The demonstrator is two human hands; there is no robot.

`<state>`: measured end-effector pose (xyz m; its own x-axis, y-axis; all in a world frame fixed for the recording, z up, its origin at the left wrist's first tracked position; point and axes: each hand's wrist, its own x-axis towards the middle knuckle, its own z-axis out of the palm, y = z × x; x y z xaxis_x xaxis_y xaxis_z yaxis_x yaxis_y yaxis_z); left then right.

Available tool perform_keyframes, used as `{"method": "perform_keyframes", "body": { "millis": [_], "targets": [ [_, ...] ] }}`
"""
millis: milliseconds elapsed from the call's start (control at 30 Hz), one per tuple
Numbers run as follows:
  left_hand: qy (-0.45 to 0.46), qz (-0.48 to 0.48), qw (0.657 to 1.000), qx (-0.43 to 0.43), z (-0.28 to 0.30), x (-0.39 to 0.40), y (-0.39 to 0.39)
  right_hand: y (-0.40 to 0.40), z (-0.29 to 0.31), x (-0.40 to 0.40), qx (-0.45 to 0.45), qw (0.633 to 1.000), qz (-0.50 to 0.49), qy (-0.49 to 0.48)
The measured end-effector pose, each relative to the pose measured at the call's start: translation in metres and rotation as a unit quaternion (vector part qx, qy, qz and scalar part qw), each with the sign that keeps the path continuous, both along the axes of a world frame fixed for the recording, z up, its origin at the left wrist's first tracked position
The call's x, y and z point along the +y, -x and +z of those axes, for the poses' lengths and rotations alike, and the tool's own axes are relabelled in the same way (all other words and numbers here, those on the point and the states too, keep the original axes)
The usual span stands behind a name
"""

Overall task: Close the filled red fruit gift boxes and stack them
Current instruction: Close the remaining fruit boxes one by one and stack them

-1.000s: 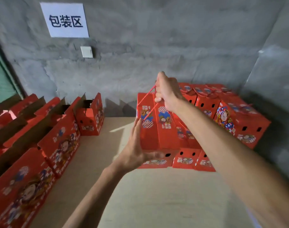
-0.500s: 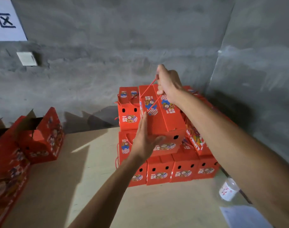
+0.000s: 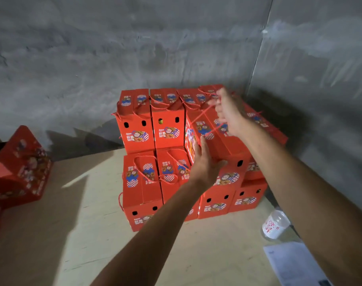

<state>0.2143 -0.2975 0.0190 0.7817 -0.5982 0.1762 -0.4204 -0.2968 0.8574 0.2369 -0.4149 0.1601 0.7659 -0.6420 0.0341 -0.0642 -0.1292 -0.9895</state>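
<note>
A closed red fruit gift box (image 3: 219, 139) sits tilted on the upper tier of a stack of matching boxes (image 3: 153, 153) in the corner, its red cord handle (image 3: 202, 116) stretched up to the right hand (image 3: 227, 112). That hand is blurred; its fingers appear curled around the cord, though the exact grip is hard to make out. The left hand (image 3: 204, 168) is spread flat, fingers straight against the box's near left side, thumb beneath its front lower edge. Both forearms hide part of the box's front panel and the boxes beneath it, so how squarely it rests cannot be told. The stack stands two tiers high on a pale worktop (image 3: 83, 234) against grey concrete walls (image 3: 134, 48). At the left edge, cut off by the frame and smeared, lie more red boxes with raised flaps (image 3: 21, 164). Near the lower right, a clear plastic bottle with a red-lettered label (image 3: 275, 226) stands beside a white paper sheet (image 3: 293, 265), partly covered by the right arm.
</note>
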Motion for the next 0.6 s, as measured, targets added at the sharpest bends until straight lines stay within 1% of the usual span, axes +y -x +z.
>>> {"method": "perform_keyframes", "body": {
  "millis": [67, 167, 267, 300, 367, 400, 433, 467, 500, 600],
  "targets": [
    [0.004, -0.010, 1.000, 0.014, -0.006, -0.002, -0.004, 0.007, -0.023, -0.008, 0.020, 0.998, -0.016, 0.058],
    [0.017, -0.014, 0.999, 0.042, -0.002, -0.003, -0.007, 0.009, -0.033, -0.010, 0.010, 0.995, -0.024, 0.095],
    [0.017, -0.006, 0.997, 0.071, 0.012, 0.001, 0.000, 0.017, -0.028, 0.004, 0.068, 0.974, -0.036, 0.215],
    [0.023, -0.001, 0.998, 0.062, 0.018, 0.004, 0.002, 0.023, -0.027, 0.011, 0.090, 0.957, -0.053, 0.271],
    [0.043, 0.005, 0.999, 0.022, 0.032, 0.016, 0.008, 0.040, -0.028, 0.031, 0.125, 0.903, -0.106, 0.398],
    [0.053, 0.007, 0.999, 0.012, 0.041, 0.026, 0.014, 0.048, -0.029, 0.044, 0.126, 0.874, -0.127, 0.452],
    [0.064, 0.007, 0.998, 0.017, 0.051, 0.038, 0.020, 0.055, -0.030, 0.058, 0.119, 0.856, -0.138, 0.484],
    [0.074, 0.005, 0.997, 0.029, 0.059, 0.053, 0.027, 0.064, -0.032, 0.072, 0.111, 0.853, -0.137, 0.492],
    [0.081, 0.005, 0.996, 0.037, 0.065, 0.069, 0.033, 0.071, -0.033, 0.087, 0.105, 0.861, -0.126, 0.481],
    [0.074, 0.021, 0.996, 0.034, 0.077, 0.133, 0.054, 0.093, -0.036, 0.139, 0.083, 0.917, -0.071, 0.383]
  ]
}}
